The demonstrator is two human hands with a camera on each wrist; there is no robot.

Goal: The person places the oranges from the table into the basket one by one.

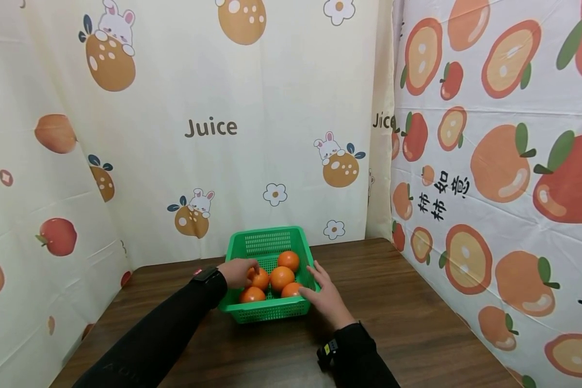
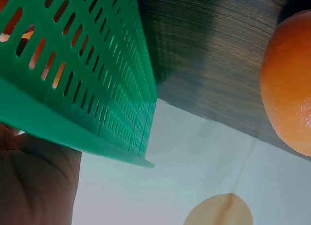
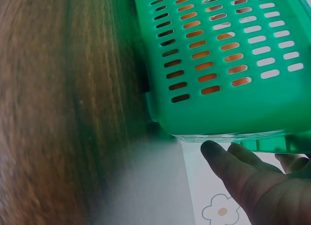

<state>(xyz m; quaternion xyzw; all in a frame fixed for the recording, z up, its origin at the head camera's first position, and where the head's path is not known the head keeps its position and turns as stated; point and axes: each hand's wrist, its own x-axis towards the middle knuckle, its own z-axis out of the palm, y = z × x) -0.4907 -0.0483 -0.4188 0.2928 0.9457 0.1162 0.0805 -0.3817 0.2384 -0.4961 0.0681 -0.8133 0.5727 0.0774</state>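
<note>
A green plastic basket (image 1: 271, 311) with slotted walls stands on the table, with several oranges (image 1: 282, 278) inside. My left hand (image 1: 237, 272) reaches over its left rim, fingers curled over an orange (image 1: 260, 279) in the left part of the basket. In the left wrist view, part of that hand (image 2: 36, 186) shows behind the green rim; its fingers are mostly hidden. My right hand (image 1: 331, 299) lies along the right rim, fingers straight and spread, thumb by the front right orange (image 1: 291, 290). Its fingers (image 3: 233, 169) show beside the basket wall in the right wrist view.
Another orange (image 2: 291, 84) sits on the dark wooden table (image 1: 393, 323) outside the basket, seen in the left wrist view. A printed curtain (image 1: 271, 134) hangs along the table's back edge, and a fruit-patterned cloth (image 1: 490, 226) borders the right side.
</note>
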